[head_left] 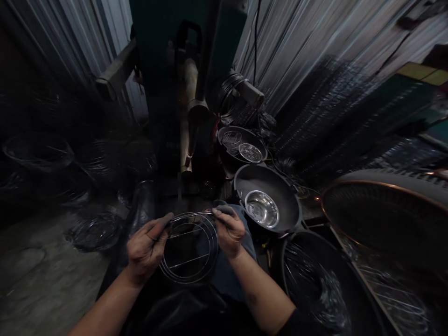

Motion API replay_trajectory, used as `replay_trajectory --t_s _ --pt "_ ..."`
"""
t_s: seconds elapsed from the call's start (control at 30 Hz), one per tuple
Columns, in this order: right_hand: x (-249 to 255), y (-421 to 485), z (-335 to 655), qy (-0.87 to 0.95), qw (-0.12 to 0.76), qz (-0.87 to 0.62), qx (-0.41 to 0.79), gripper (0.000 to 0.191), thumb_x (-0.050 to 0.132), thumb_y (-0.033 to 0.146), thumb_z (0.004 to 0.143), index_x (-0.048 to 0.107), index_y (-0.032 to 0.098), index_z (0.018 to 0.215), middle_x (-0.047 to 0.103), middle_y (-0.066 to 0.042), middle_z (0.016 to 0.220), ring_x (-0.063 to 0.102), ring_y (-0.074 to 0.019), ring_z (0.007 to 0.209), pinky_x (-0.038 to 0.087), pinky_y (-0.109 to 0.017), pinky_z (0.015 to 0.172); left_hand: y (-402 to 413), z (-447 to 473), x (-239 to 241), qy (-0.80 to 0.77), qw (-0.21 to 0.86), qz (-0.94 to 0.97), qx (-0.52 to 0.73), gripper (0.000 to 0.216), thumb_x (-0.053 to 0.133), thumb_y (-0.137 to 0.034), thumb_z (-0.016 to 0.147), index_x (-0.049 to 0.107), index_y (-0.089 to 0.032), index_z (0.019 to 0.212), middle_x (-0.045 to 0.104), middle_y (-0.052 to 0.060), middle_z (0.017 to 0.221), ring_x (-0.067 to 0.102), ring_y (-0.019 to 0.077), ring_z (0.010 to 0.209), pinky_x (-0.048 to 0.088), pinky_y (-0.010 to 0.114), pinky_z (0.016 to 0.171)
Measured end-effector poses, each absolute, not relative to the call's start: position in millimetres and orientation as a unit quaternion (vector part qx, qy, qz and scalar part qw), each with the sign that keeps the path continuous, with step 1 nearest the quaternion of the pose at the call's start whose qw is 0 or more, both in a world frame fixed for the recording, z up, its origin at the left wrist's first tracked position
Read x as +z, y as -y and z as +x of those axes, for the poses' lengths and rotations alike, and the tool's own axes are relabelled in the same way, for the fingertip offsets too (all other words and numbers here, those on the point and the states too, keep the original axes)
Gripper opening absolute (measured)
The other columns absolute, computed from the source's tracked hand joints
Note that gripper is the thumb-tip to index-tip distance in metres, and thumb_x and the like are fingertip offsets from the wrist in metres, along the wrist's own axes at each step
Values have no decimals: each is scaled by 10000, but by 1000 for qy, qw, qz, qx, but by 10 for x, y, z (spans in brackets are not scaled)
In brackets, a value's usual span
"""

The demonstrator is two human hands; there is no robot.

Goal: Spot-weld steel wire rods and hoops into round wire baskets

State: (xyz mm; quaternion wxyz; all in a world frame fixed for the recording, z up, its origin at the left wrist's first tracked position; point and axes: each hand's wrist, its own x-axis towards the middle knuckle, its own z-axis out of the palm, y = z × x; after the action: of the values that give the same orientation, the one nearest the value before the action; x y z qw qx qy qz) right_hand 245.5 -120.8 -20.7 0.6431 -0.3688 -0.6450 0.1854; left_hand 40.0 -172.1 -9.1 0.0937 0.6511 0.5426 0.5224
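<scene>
Fingers (220,214) of left hand (145,247) and right hand (229,231) closed on rim of round wire frame (187,262), held just below them. Rings and cross wires appear joined; remaining work cannot be told. More wire frames (315,289) piled in black wok (308,234), right of fingers.

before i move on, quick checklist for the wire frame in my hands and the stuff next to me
1. Left hand grip on the round wire frame: ok, closed at its upper left edge.
2. Right hand grip on the frame: ok, fingertips pinched at its upper right edge.
3. Dark item in the left hand: cannot tell, too dark to identify.
4. Wire joints on the frame: cannot tell, too dark and small.
5. Steel bowl in the black wok: ok, sits inside the wok, apart from the right hand.
</scene>
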Motion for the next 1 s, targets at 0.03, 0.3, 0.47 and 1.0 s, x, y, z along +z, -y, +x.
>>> replay_trajectory --t_s 0.03,0.3,0.47,1.0 --pt "-204 1206 2454 645 644 -369 180 265 629 78 812 734 276 954 665 -15 847 643 -144 775 569 -263 677 1718 399 -91 -535 85 656 525 296 568 -193 848 680 -234 1119 723 39 972 682 155 833 553 266 798" --pt "-197 1167 2460 656 642 -361 164 289 627 63 809 729 283 965 653 -16 840 638 -143 765 563 -262 674 1641 348 -125 -505 9 689 520 355 582 -148 833 651 -238 1169 724 40 992 690 173 833 560 281 779" --pt "-128 1113 2409 663 650 -336 157 329 614 42 815 716 288 1008 640 -17 845 629 -137 762 556 -248 659 1559 285 -94 -470 -43 709 524 439 585 -77 810 613 -219 1224 720 62 1008 689 168 838 555 259 766" --pt "-191 1034 2389 690 630 -345 88 308 600 47 825 705 259 1022 631 -28 798 612 -149 716 545 -274 620 1486 259 -153 -502 -66 717 480 316 536 -130 847 666 -186 1129 731 61 970 698 153 798 547 230 769"
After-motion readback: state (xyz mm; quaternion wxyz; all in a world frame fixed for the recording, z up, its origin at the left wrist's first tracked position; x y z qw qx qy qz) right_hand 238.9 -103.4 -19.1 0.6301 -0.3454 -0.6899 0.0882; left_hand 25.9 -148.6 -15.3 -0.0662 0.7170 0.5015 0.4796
